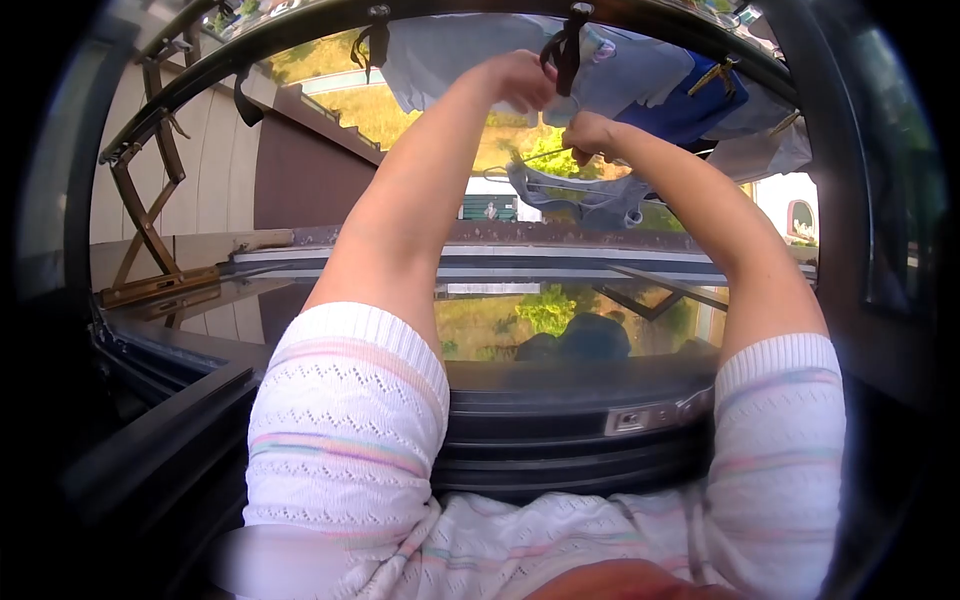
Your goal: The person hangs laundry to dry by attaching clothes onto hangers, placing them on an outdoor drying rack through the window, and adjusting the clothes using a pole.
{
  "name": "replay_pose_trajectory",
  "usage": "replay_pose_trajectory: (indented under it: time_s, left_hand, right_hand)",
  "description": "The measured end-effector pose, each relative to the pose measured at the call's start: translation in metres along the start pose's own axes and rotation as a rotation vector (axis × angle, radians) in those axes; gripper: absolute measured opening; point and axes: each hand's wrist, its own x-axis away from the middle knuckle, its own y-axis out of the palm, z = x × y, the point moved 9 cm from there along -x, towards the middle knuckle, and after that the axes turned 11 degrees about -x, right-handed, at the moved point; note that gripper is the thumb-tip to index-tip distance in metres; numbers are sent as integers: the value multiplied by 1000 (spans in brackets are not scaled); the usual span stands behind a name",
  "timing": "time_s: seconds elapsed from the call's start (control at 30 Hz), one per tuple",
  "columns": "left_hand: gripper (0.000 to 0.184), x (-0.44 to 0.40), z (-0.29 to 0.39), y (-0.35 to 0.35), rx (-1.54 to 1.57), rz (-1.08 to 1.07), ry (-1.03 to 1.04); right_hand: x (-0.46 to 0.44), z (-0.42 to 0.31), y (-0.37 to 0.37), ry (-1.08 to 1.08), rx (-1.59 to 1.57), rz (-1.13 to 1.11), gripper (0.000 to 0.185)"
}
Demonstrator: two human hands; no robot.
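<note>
Both my arms reach out over a window sill. My left hand [522,80] is raised at a dark strap [565,55] hanging from the black rail; its fingers are bent, and whether they grip the strap is unclear. Lower and to the right, my right hand [590,138] is closed on a thin hanger. A grey-blue garment [580,197] hangs from that hanger, below my right hand. Behind and beside my hands, light blue clothes [430,55] and a dark blue cloth [695,105] hang from the rail.
The black curved rail [480,12] crosses the top, with more straps. A folding metal bracket [150,225] stands at the left. The window frame and sill [560,400] lie below my arms. A brown wall [305,170] and yellow-green ground show outside.
</note>
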Motion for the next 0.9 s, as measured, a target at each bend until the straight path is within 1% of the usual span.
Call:
replay_pose_trajectory:
  time_s: [0.03, 0.1, 0.17, 0.27, 0.3, 0.43, 0.53, 0.6, 0.67, 0.73, 0.8, 0.87, 0.9]
  left_hand:
    - [20, -1, -2, 5, -58, -51, -6]
    - [22, -4, -8, 15, -170, -148, -34]
    - [27, 3, -6, 26, -271, -228, -52]
    - [38, 10, -6, 29, -365, -231, -94]
    - [39, 10, -7, 30, -364, -241, -100]
    - [33, 10, -14, 37, -336, -313, -46]
    - [32, 8, -20, 39, -314, -353, -71]
    - [37, 8, -21, 40, -336, -369, -93]
    - [39, 9, -21, 39, -364, -356, -105]
    - [37, 4, -25, 35, -397, -313, -104]
    - [38, 0, -27, 26, -449, -201, -113]
    - [40, -1, -29, 18, -498, -119, -120]
    - [41, -2, -30, 15, -521, -93, -122]
  right_hand:
    - [-3, -1, 9, 0, -31, -9, 25]
    - [-10, 2, 16, 26, -201, 38, 28]
    - [11, -10, 10, 184, -439, 89, 30]
    - [6, -9, 12, 122, -415, 132, 26]
    - [5, -11, 16, 116, -462, 98, 31]
    - [9, -32, 27, 72, -500, -5, 35]
    - [5, -39, 29, 37, -493, 4, 37]
    - [-4, -44, 33, -93, -65, -31, 43]
    - [-5, -37, 28, -44, 32, 66, 46]
    - [1, -33, 24, 27, 108, -34, 47]
    - [3, -26, 16, 68, 215, -101, 45]
    - [3, -25, -2, 50, 265, -100, 41]
    - [5, -25, -16, 83, 222, -70, 39]
